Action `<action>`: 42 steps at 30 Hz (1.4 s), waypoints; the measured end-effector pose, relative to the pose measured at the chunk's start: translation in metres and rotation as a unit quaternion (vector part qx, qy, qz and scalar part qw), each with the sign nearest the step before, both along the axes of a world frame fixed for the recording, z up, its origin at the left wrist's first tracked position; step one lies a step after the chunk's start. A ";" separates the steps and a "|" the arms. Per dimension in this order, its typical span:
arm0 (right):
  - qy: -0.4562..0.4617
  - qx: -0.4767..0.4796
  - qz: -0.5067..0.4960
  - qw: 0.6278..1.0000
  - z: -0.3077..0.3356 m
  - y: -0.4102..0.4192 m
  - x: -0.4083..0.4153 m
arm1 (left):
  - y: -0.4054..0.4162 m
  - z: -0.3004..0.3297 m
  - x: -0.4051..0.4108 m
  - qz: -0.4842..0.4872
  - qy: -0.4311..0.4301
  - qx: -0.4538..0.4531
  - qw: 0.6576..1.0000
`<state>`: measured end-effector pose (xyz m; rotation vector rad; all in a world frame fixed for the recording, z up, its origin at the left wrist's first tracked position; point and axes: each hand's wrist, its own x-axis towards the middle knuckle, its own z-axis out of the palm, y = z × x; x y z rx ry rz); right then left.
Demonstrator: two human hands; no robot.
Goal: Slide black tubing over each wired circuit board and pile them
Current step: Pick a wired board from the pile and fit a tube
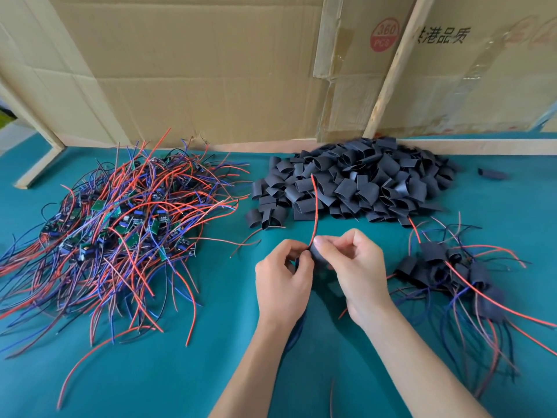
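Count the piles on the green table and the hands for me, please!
Piles of bare wired boards: 1
Piles of black tubing pieces: 1
Piles of finished sleeved boards: 1
Stray tubing piece apart on the far right: 1
Hands, left and right: 2
Total: 6

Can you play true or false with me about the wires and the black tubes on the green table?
1. The heap of bare green circuit boards with red and blue wires lies on the left. True.
2. The big heap of black tubing pieces sits on a red cloth. False: the table cloth is teal green.
3. Both the left hand and right hand hold one black tube piece. True.
4. The small pile of sleeved boards lies left of the hands. False: it lies right.
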<state>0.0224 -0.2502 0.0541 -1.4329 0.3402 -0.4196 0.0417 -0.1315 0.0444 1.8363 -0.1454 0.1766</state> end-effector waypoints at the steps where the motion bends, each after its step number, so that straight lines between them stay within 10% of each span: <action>1: 0.003 0.003 0.039 0.999 0.002 -0.004 -0.001 | 0.000 0.000 0.000 0.004 0.001 -0.007 1.000; 11: 0.004 0.014 0.168 0.986 0.009 -0.025 -0.004 | -0.001 -0.002 -0.001 -0.032 0.006 -0.014 0.999; 21: -0.092 0.150 -0.111 0.978 0.027 -0.070 -0.003 | 0.000 -0.010 0.002 -0.077 -0.019 0.065 0.995; 32: -0.106 0.206 -0.131 0.964 0.035 -0.074 -0.004 | -0.001 -0.009 0.000 -0.127 -0.053 0.153 0.979; 42: -0.181 0.031 -0.218 0.958 0.048 -0.079 -0.015 | -0.001 -0.012 0.002 -0.131 -0.053 0.182 0.973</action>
